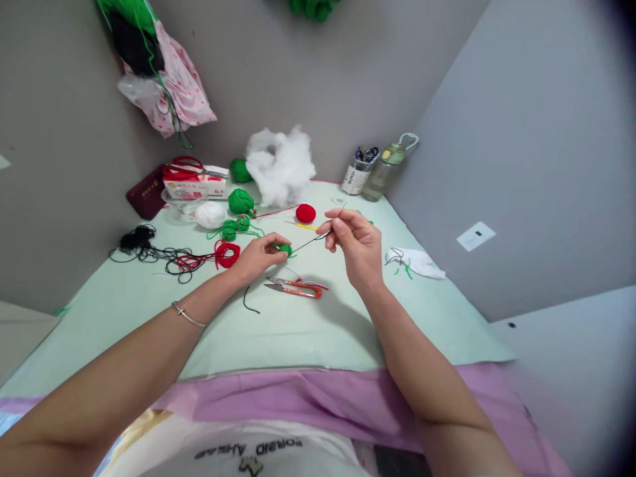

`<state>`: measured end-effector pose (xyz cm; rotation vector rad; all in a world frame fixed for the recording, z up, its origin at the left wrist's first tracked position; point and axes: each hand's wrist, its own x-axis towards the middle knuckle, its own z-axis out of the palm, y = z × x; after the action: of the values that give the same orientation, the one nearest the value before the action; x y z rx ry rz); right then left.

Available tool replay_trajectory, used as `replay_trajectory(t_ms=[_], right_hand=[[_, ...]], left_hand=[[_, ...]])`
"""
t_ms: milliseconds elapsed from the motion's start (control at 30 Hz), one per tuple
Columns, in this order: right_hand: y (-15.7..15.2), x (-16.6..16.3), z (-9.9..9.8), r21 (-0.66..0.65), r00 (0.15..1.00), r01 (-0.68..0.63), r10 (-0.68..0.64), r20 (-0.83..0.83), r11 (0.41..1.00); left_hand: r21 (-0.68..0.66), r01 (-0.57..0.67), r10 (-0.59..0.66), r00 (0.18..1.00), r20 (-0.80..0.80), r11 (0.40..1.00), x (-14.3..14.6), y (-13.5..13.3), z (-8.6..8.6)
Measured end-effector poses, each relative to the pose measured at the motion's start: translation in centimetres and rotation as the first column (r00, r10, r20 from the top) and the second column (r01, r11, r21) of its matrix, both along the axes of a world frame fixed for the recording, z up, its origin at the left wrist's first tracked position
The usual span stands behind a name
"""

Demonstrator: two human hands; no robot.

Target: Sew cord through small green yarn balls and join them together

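My left hand (262,255) pinches a small green yarn ball (285,250) between thumb and fingers, above the middle of the table. A black thread (309,242) runs taut from it up to my right hand (354,242). That hand is closed on a thin needle (342,209), whose tip end sticks up past the fingers; the thread hangs from the grip. Just below my hands lie orange-handled thread snips (303,289) with a bit of red yarn beside them. A short black yarn piece (251,301) rests under my left wrist.
Behind my hands sit white stuffing (281,165), a red yarn ball (305,213), green yarn (241,201) and a white yarn ball (211,215). Tangled black yarn (136,238) lies left. Red scissors (186,167) rest on a box. A pen cup (355,175) and bottle (382,173) stand back right.
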<state>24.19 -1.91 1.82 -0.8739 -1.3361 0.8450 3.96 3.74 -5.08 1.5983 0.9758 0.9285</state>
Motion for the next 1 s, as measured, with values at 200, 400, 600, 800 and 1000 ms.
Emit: replay_trajectory(t_ms=[200, 400, 600, 800, 1000], right_hand=[[0.2, -0.1, -0.3, -0.125, 0.993, -0.043, 0.057, 0.106, 0.991], [0.3, -0.6, -1.2, -0.158, 0.937, -0.052, 0.103, 0.335, 0.986], [0.4, -1.0, -2.1, -0.211, 0.888, -0.014, 0.109, 0.446, 0.977], [0.5, -1.0, -2.3, -0.236, 0.872, 0.023, 0.096, 0.479, 0.971], [0.4, -1.0, -2.3, -0.254, 0.866, 0.038, 0.094, 0.491, 0.967]], left_hand=[[-0.046, -0.001, 0.01, 0.982, 0.187, 0.999, 0.1, -0.2, 0.3], [-0.047, -0.008, 0.021, 0.957, 0.288, 0.999, 0.2, -0.5, 1.0], [0.006, -0.043, 0.04, 0.954, 0.298, 0.999, 0.1, -0.6, 1.3], [-0.005, -0.05, 0.049, 0.953, 0.299, 0.999, 0.2, -0.8, 1.7], [0.011, -0.05, 0.044, 0.948, 0.316, 0.999, 0.3, -0.8, 1.7]])
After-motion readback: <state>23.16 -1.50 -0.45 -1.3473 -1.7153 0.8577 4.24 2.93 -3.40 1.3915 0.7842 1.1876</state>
